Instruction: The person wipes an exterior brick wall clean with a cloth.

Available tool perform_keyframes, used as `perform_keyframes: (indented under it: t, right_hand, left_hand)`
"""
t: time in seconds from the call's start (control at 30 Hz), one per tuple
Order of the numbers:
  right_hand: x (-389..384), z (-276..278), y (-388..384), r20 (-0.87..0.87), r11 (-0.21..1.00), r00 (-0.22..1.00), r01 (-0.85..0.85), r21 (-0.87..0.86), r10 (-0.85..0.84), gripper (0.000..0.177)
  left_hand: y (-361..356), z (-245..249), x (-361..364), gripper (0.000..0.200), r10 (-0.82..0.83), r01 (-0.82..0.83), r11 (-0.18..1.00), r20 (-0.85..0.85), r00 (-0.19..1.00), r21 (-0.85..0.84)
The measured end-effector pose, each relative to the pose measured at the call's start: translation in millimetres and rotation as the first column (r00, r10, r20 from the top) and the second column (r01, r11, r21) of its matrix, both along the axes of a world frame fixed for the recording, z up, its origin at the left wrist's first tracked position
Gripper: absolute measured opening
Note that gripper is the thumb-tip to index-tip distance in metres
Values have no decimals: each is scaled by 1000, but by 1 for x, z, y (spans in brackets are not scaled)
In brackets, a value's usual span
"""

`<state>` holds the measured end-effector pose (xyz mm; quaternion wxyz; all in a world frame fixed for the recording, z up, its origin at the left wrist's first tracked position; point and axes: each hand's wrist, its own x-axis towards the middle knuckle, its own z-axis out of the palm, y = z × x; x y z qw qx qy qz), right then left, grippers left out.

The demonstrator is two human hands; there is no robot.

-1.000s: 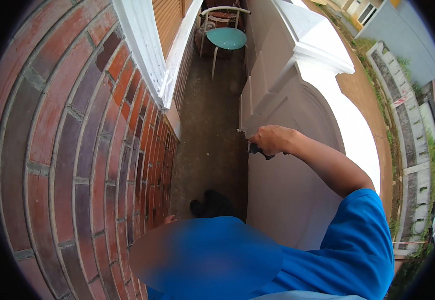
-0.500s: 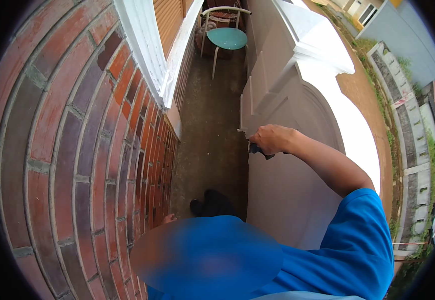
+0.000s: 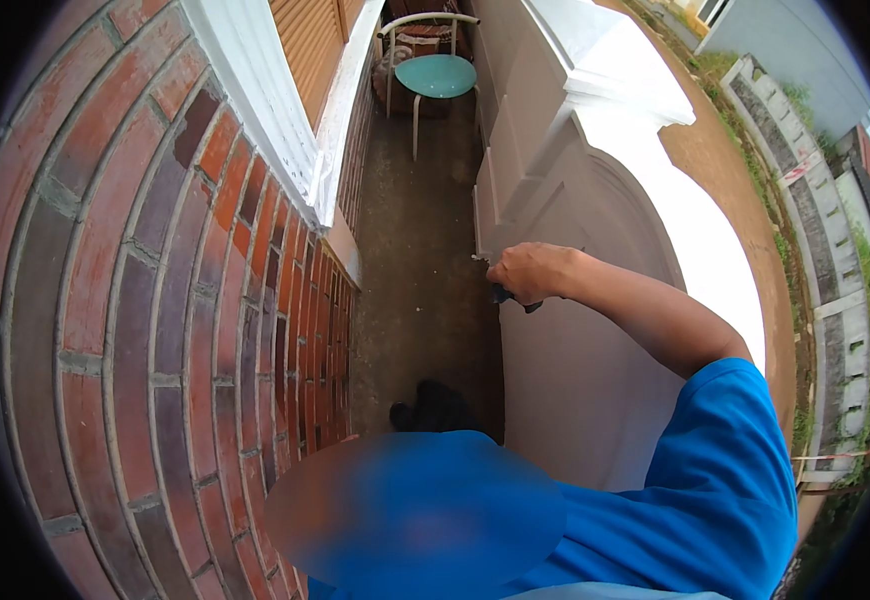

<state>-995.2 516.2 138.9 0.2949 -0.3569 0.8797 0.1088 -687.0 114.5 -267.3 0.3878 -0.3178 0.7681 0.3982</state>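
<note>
My right hand is closed in a fist around a small black object. Most of that object is hidden under the fingers, so its kind does not show. The hand is beside the inner face of a pale parapet wall, close to a whitish rough spot on the wall's edge. Of my left hand only a sliver seems to show, low beside the brick wall; its fingers are hidden.
A chair with a turquoise seat stands at the far end of the narrow floor passage. On the left, a white window frame juts out above the bricks. A dark shoe is on the floor below me.
My right hand has shifted slightly left and up in view, still gripping the black object. My left hand's fingertips, visible earlier by the bricks, have nearly dropped out of sight. The view has tilted slightly.
</note>
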Motion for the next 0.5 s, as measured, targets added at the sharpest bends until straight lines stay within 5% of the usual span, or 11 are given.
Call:
perform_keyframes:
  t: [0.47, 0.5]
  right_hand:
    - [-1, 4, -2, 24, 999, 999, 27, 31, -27, 24]
    - [-1, 4, -3, 34, 999, 999, 31, 38, -32, 24]
  left_hand:
    - [5, 20, -4, 47, -79, 76, 997, -93, 993, -34]
    - [-2, -6, 3, 47, -2, 4, 1000, -112, 994, 15]
